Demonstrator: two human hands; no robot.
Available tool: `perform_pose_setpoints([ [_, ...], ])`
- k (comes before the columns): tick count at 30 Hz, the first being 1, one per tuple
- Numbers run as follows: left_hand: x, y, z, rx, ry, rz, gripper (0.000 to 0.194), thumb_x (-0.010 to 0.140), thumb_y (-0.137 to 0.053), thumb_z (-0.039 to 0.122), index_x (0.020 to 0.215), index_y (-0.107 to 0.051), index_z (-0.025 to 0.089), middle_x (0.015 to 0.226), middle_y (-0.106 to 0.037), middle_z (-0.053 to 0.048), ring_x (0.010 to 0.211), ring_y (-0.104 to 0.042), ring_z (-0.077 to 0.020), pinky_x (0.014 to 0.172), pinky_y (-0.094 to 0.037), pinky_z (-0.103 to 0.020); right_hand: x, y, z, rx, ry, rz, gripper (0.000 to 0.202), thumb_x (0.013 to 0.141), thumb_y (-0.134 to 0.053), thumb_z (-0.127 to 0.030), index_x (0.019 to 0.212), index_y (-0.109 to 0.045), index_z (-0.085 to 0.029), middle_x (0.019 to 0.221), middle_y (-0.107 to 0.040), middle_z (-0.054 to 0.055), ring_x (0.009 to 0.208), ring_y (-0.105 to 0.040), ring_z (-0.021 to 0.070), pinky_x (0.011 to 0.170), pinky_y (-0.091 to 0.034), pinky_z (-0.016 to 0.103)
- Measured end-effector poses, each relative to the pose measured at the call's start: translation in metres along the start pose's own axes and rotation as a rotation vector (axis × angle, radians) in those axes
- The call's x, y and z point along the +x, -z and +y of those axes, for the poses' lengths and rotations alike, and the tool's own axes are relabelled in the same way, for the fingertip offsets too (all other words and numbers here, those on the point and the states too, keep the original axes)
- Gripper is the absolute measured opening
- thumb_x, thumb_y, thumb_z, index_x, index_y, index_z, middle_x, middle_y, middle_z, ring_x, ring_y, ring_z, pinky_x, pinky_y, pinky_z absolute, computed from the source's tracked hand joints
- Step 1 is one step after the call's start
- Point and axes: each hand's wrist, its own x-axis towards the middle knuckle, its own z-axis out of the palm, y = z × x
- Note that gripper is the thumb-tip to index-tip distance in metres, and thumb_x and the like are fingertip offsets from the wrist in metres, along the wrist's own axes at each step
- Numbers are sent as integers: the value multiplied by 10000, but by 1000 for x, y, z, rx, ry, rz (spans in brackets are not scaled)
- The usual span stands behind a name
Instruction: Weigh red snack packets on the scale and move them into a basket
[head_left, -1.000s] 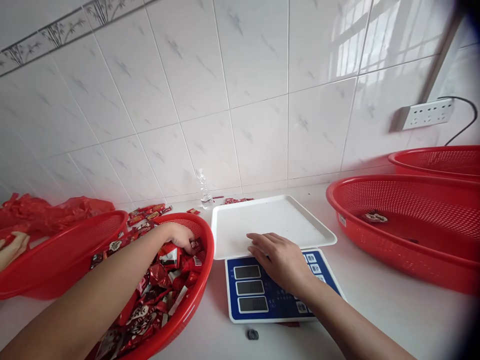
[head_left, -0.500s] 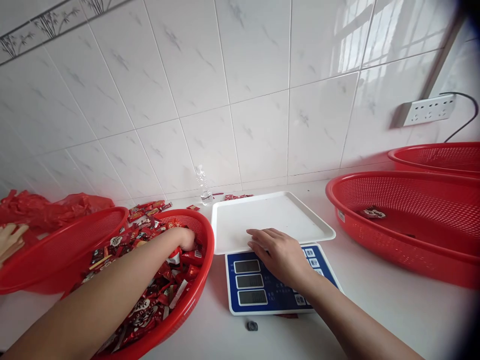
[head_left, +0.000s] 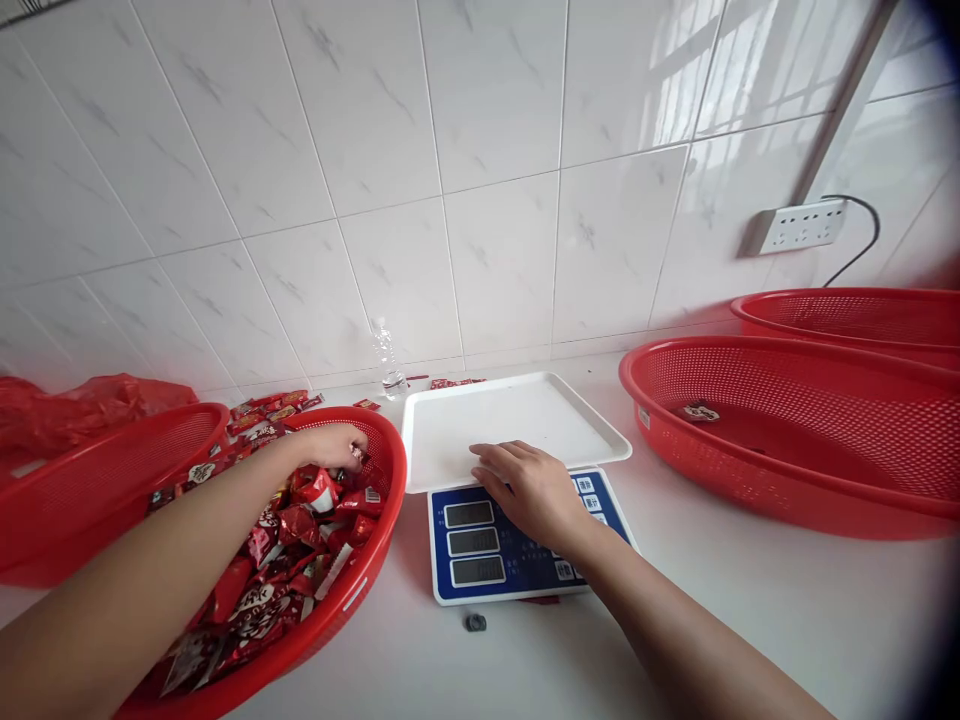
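Observation:
My left hand [head_left: 335,445] is in the far right part of a red plastic basket [head_left: 384,540] heaped with small red wrapped snack packets [head_left: 296,525]. Its fingers are curled, and a bit of a small packet shows at the fingertips; the rest is hidden. Over a blue-and-white digital scale [head_left: 525,560] lies my right hand [head_left: 529,490], palm down with fingers stretched toward the near edge of the white weighing tray [head_left: 517,415]. That hand holds nothing. Whether it presses on the scale I cannot tell.
At the right stand a large red basket [head_left: 750,480] with a few packets in it and another red basket [head_left: 862,310] behind. A clear bottle [head_left: 388,365] is by the wall. A small dark object [head_left: 475,622] lies before the scale. Left is another red basket [head_left: 97,460].
My left hand has risen a little out of the packets, so more of its fingers show. My right hand stays over the scale. The view has shifted, and another person's hand at the left edge is gone.

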Motion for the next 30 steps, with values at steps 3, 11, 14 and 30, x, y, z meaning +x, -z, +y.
perform_pose_setpoints([
  [3, -16, 23, 5, -104, 35, 7, 185, 603, -580, 322, 719, -542, 183, 682, -627, 16, 591, -568, -151, 528, -411, -218, 0, -1, 1, -5, 2, 5, 273, 889, -411, -303, 1085, -579, -214, 923, -685, 36, 879, -610, 188, 695, -459, 299],
  [11, -38, 48, 59, -406, -144, 113, 288, 650, -621, 330, 877, -555, 166, 818, -648, 0, 772, -607, -158, 680, -443, -239, 1, -3, 1, -4, 14, 37, 267, 882, -417, -294, 1075, -588, -222, 904, -685, 43, 829, -620, 174, 659, -468, 284],
  [14, -25, 36, 82, -406, -266, 75, 257, 657, -634, 308, 856, -553, 166, 757, -635, 11, 755, -606, -152, 694, -443, -254, 0, -1, 0, -6, 8, 42, 266, 877, -426, -279, 1080, -586, -214, 910, -680, 50, 812, -619, 174, 652, -465, 279],
  [30, 0, 10, 113, 5, -276, -1, 575, 619, -688, 361, 1161, -534, 247, 1113, -604, -20, 1050, -529, -240, 857, -396, -291, 3, 0, 5, -139, 7, 143, 226, 885, -416, -247, 1030, -580, -190, 903, -681, 68, 820, -616, 200, 769, -431, 340],
])
